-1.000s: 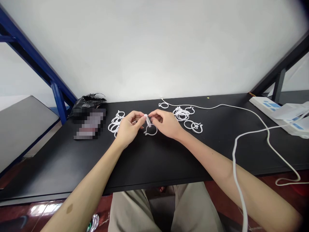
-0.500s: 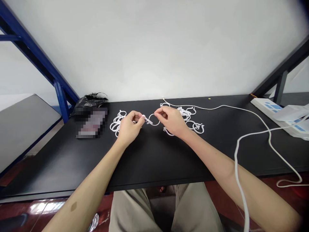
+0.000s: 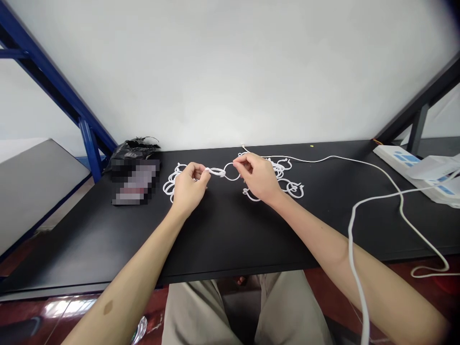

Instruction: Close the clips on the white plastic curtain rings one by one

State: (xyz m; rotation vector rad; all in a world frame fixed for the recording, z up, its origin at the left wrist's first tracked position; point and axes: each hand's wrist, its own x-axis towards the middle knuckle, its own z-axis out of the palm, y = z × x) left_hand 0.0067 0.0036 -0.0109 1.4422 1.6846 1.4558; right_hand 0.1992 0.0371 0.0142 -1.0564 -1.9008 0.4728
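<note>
Nearest me, at 6 o'clock, my trousers (image 3: 194,314) show below the edge of the black table (image 3: 230,235). Above the tabletop, at 9 o'clock from the gap between my hands, my left hand (image 3: 189,187) pinches a white loop (image 3: 217,169) by its end, thumb against finger; it shows nearly edge-on, and I cannot tell whether it is one ring or several. At 3 o'clock my right hand (image 3: 259,177) grips a thin white ring (image 3: 231,179) by its far rim. The two meet between my hands; whether linked or only touching, I cannot tell.

They look like light plastic to me, stiff but springy, and probably slick, so I judge fingertips on the plain curve the best hold. The small hooked ends on the neighbouring rings look the weakest part; I would not bend there, and they could snag.

A loose ring (image 3: 251,198) lies by my right hand, at 4 o'clock. Past my left hand, at 9 o'clock, is a tangled cluster (image 3: 167,188); another heap (image 3: 278,168) sits beyond my right, toward 3. Farthest, at 12, stands the pale wall (image 3: 230,86).
</note>
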